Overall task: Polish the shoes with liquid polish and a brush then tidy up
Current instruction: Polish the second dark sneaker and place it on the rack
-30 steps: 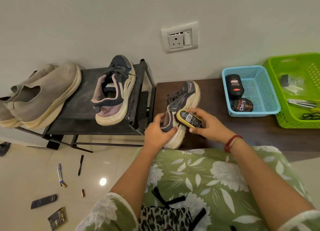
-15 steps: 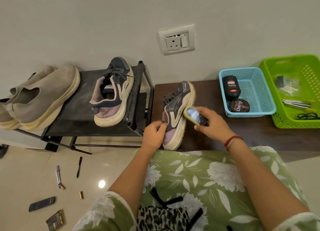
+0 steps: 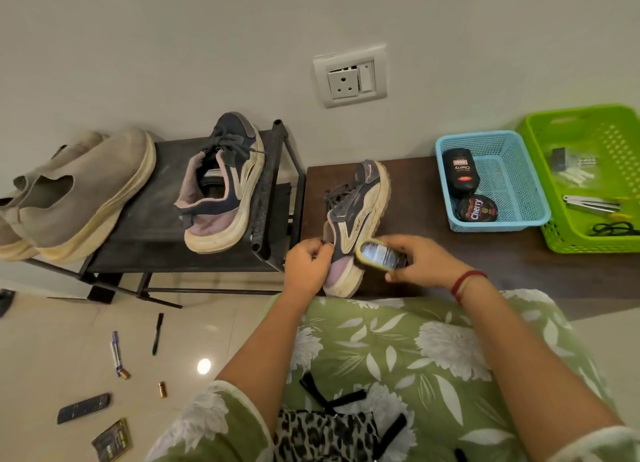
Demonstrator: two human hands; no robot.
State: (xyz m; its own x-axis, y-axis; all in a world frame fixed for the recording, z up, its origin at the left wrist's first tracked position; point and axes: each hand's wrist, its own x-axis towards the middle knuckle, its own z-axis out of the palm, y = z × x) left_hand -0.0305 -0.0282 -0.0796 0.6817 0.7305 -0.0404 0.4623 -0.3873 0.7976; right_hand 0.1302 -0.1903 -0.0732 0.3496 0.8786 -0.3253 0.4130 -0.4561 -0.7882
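A grey and purple sneaker (image 3: 356,216) with a cream sole lies on the dark wooden table (image 3: 433,250), toe toward the wall. My left hand (image 3: 308,264) grips its heel collar. My right hand (image 3: 415,259) holds a yellow-edged shoe brush (image 3: 375,254) against the sneaker's outer side near the heel. The matching sneaker (image 3: 223,184) stands on the black metal rack (image 3: 145,219). A black liquid polish bottle (image 3: 459,172) and a round Cherry polish tin (image 3: 476,209) lie in the blue basket (image 3: 526,191).
Beige slip-on shoes (image 3: 76,195) fill the rack's left end. A green basket (image 3: 595,177) with small tools stands at the far right. Pens (image 3: 157,333), batteries (image 3: 162,389), a remote (image 3: 83,408) and a battery pack (image 3: 112,439) lie on the floor tiles.
My right hand slid the brush along the sneaker's side, away and then back toward the heel. My left hand shifted its grip on the heel collar, and the sneaker turned slightly.
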